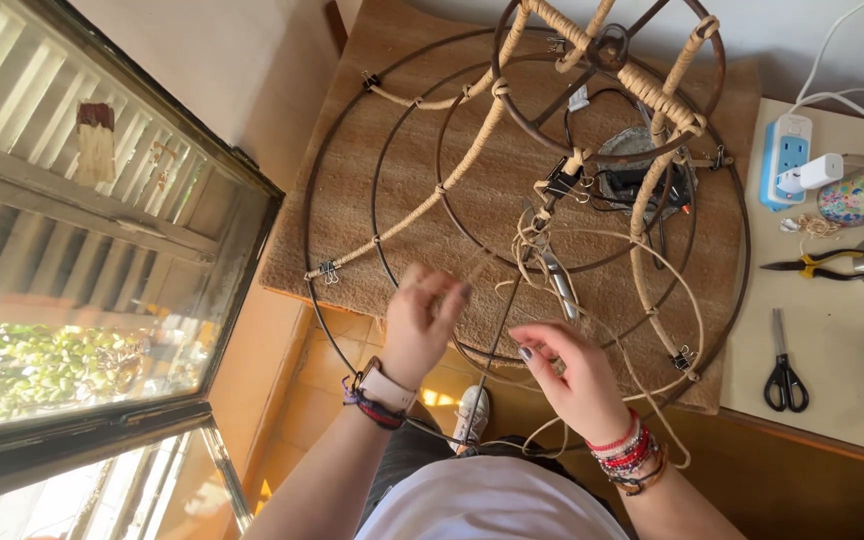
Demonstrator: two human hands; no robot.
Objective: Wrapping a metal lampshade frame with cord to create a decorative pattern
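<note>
Two hands work at the near edge of a round wire frame (pixel 527 190) that lies on a woven mat (pixel 402 160), past the open window (pixel 102 250) on your left. Your left hand (pixel 422 320) is raised over the frame's lower rim with fingers curled together, pinching what looks like the pale cord (pixel 592 240), though motion blur hides the grip itself. Your right hand (pixel 567 370) sits just beside it, palm turned in, fingers half closed near a dark spoke (pixel 497 340); I cannot tell if it grips the cord. You seem to be midway through wrapping cord along a spoke, and the next turn calls for keeping the strand taut between both hands. Further right, on the desk (pixel 832 370), lie scissors (pixel 784 365), pliers (pixel 812 264) and a power strip (pixel 787 160).
</note>
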